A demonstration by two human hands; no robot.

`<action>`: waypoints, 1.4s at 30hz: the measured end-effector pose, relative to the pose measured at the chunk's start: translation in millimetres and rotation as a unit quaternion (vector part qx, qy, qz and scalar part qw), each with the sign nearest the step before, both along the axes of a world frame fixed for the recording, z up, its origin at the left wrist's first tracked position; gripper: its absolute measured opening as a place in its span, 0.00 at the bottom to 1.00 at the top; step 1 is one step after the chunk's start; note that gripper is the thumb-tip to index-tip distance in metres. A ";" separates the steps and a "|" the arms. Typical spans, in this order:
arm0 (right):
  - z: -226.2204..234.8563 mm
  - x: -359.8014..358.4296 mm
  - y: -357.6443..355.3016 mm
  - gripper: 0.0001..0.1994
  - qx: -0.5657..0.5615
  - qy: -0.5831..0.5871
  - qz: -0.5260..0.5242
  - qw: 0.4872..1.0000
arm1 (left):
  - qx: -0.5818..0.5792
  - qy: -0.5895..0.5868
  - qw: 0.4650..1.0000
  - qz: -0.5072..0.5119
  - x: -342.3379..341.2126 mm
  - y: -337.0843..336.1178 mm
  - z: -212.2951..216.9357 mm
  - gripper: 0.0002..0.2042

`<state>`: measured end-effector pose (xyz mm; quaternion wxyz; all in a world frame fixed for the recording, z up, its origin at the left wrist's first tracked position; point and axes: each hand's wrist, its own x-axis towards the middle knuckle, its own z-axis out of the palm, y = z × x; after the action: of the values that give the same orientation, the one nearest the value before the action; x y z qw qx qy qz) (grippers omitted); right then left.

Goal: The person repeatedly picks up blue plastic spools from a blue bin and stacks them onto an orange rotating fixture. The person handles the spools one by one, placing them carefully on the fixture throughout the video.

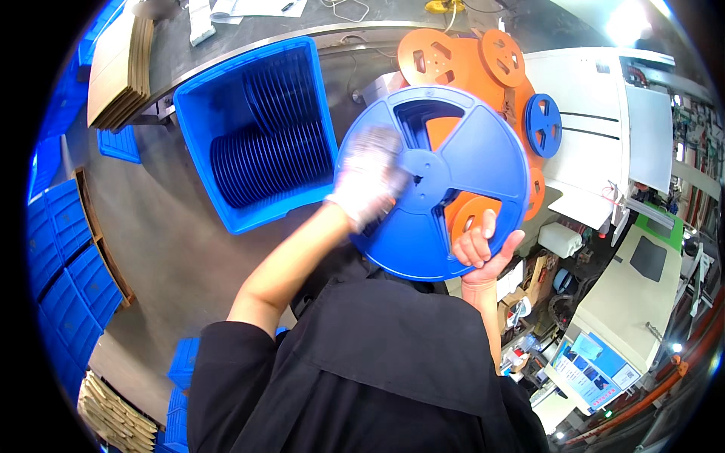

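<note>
A large round blue plastic reel (472,162) with wide cut-outs and a small centre hole is held up in front of my chest. Layered blue edges show inside its upper cut-out; whether it is one reel or a stack I cannot tell. My right hand (485,249), bare, grips the lower right rim, thumb and fingers on either side. My left hand (370,177), in a pale glove, lies over the reel's left side near the hub. Motion smears its fingers. Left of the reel, a blue bin (198,128) holds rows of dark blue reels (272,160) on edge.
Orange reel-shaped discs (432,57) and a smaller blue disc (543,125) stand behind the held reel. A dark table (257,29) runs along the back, with stacked cardboard (121,72) at its left end. Blue crates (87,279) line the far left; white machines (578,113) stand right.
</note>
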<state>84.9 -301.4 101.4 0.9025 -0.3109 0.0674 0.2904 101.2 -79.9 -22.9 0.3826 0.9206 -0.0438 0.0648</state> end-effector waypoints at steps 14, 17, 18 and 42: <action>2.1 8.2 -5.4 0.24 0.007 0.018 -0.070 0.997 | 0.008 -0.040 0.999 -0.023 -42.6 72.5 -71.2 0.33; 0.3 21.0 -5.3 0.24 0.039 0.030 -0.069 0.996 | 0.090 -0.081 0.967 -0.226 -39.4 73.5 -30.1 0.28; -0.1 25.3 -4.3 0.24 0.052 0.032 -0.063 0.996 | 0.073 -0.083 0.962 -0.250 -39.2 68.2 -22.2 0.26; -0.8 42.5 -4.0 0.23 -0.321 0.046 -0.086 0.942 | -0.784 0.280 0.549 0.072 -117.2 91.5 -12.7 0.14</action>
<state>127.4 -305.5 100.6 0.7721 -0.5637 0.2250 0.1886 -16.1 11.6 -35.6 0.9397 0.2269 0.1997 -0.1601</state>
